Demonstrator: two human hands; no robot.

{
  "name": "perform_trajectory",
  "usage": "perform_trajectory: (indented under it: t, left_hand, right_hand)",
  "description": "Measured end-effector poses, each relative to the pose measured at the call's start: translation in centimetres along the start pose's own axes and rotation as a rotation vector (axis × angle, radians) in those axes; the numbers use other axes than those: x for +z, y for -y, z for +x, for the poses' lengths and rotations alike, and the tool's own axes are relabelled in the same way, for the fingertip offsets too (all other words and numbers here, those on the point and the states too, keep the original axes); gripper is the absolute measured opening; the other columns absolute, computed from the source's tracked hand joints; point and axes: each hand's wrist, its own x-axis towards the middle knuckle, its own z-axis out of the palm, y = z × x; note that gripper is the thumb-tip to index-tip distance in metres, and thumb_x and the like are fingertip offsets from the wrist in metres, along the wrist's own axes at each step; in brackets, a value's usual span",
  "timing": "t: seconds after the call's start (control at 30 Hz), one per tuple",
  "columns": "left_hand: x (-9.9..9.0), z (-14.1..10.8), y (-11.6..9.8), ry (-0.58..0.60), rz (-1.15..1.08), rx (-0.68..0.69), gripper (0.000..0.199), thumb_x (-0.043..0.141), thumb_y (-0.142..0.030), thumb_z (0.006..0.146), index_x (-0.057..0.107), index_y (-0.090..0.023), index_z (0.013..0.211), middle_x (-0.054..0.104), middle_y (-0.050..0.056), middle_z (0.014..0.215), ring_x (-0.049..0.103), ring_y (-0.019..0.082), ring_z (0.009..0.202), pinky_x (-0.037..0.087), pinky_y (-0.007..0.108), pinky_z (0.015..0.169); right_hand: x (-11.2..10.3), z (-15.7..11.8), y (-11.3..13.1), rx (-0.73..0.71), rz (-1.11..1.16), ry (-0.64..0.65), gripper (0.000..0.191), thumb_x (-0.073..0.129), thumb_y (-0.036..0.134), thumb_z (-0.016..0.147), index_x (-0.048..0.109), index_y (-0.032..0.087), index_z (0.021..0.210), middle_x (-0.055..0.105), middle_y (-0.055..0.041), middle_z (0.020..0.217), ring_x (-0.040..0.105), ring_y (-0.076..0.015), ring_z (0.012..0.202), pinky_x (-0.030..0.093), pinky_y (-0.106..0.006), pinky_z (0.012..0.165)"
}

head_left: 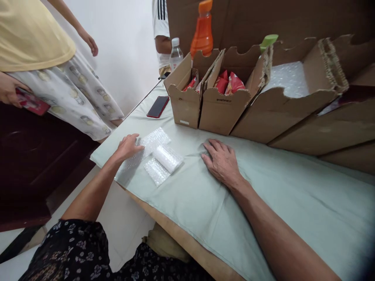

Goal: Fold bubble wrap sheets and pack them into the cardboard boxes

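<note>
On the pale green cloth lies a strip of bubble wrap (155, 138), with a small bubble-wrapped bundle (168, 157) resting on or beside it. What is inside the bundle cannot be made out. My left hand (129, 147) is at the left end of the strip, thumb and fingers apart, touching or just over the wrap. To the right of the bundle, my right hand (221, 160) lies on the cloth with its fingers slightly spread and nothing in it.
Cardboard bins (216, 111) line the back, holding red packets (230, 82) and bubble wrap sheets (288, 80). A phone (158, 107) lies by the left bin. Behind stand an orange bottle (202, 33) and a clear bottle (175, 54). Two people stand beyond the table, one holding a red object (32, 102).
</note>
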Motion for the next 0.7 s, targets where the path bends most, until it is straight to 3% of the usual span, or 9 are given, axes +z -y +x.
perform_trajectory:
  t: [0.07, 0.17, 0.27, 0.37, 0.43, 0.53, 0.6, 0.7]
  left_hand:
    - [-0.1, 0.7, 0.4, 0.035, -0.001, -0.021, 0.055, 0.078, -0.039, 0.063, 0.072, -0.018, 0.113, 0.072, 0.008, 0.095, 0.068, 0.033, 0.098, 0.052, 0.038, 0.086]
    - [-0.4, 0.6, 1.0, 0.095, -0.029, -0.019, 0.026, 0.07, -0.042, 0.068, 0.069, -0.02, 0.081, 0.06, -0.001, 0.068, 0.06, 0.021, 0.069, 0.044, 0.029, 0.065]
    - [-1.3, 0.6, 2.0, 0.074, -0.039, -0.019, 0.022, 0.061, -0.041, 0.073, 0.057, -0.021, 0.065, 0.05, -0.004, 0.059, 0.051, 0.016, 0.061, 0.037, 0.027, 0.059]
    - [-2.6, 1.2, 3.1, -0.014, -0.001, -0.051, 0.018, 0.06, -0.037, 0.073, 0.055, -0.022, 0.065, 0.051, -0.002, 0.06, 0.054, 0.02, 0.066, 0.041, 0.03, 0.064]
    - [-3.4, 1.6, 3.6, -0.083, 0.034, -0.073, 0.014, 0.065, -0.035, 0.071, 0.062, -0.022, 0.073, 0.059, 0.003, 0.07, 0.062, 0.026, 0.081, 0.048, 0.035, 0.076]
    - [-3.6, 0.7, 3.0, -0.209, 0.08, 0.022, 0.038, 0.07, -0.035, 0.074, 0.072, -0.018, 0.108, 0.07, 0.014, 0.107, 0.063, 0.036, 0.115, 0.048, 0.048, 0.105]
    - [-2.9, -1.1, 1.8, -0.197, 0.089, 0.244, 0.053, 0.067, -0.036, 0.081, 0.068, -0.018, 0.13, 0.066, 0.016, 0.13, 0.058, 0.037, 0.13, 0.041, 0.053, 0.118]
    - [-0.9, -4.3, -0.7, -0.003, 0.086, 0.625, 0.064, 0.066, -0.032, 0.085, 0.059, -0.023, 0.148, 0.051, 0.015, 0.159, 0.044, 0.039, 0.149, 0.034, 0.056, 0.126]
  right_hand:
    - [-0.1, 0.0, 0.0, 0.002, 0.001, 0.009, 0.046, 0.044, 0.035, 0.103, 0.067, 0.016, 0.138, 0.062, -0.0166, 0.151, 0.053, -0.0353, 0.137, 0.042, -0.05, 0.108]
    - [-0.1, 0.1, 0.0, 0.008, 0.004, 0.024, 0.047, 0.044, 0.035, 0.103, 0.066, 0.016, 0.139, 0.061, -0.0167, 0.151, 0.053, -0.0354, 0.138, 0.041, -0.05, 0.109]
    - [-0.1, 0.1, 0.0, 0.011, 0.009, 0.022, 0.047, 0.044, 0.036, 0.103, 0.067, 0.015, 0.138, 0.061, -0.0168, 0.151, 0.053, -0.0352, 0.138, 0.04, -0.05, 0.11]
    - [-0.1, 0.1, 0.1, 0.01, 0.017, 0.011, 0.046, 0.044, 0.036, 0.103, 0.067, 0.016, 0.138, 0.062, -0.0167, 0.151, 0.053, -0.0351, 0.138, 0.04, -0.05, 0.11]
    - [-0.2, 0.1, 0.2, 0.02, 0.022, 0.018, 0.047, 0.045, 0.035, 0.103, 0.067, 0.016, 0.139, 0.061, -0.0168, 0.152, 0.052, -0.0352, 0.139, 0.04, -0.05, 0.11]
    - [-0.4, 0.1, 0.4, 0.041, 0.019, 0.045, 0.047, 0.045, 0.035, 0.103, 0.066, 0.015, 0.14, 0.06, -0.0169, 0.153, 0.052, -0.0354, 0.14, 0.04, -0.05, 0.111]
    - [-0.5, 0.1, 0.5, 0.047, 0.015, 0.06, 0.047, 0.045, 0.035, 0.103, 0.066, 0.016, 0.141, 0.059, -0.0168, 0.154, 0.051, -0.0353, 0.141, 0.04, -0.05, 0.112]
    - [-0.4, 0.1, 0.5, 0.038, 0.012, 0.064, 0.047, 0.046, 0.035, 0.103, 0.065, 0.015, 0.141, 0.059, -0.0164, 0.155, 0.051, -0.0351, 0.142, 0.039, -0.049, 0.113]
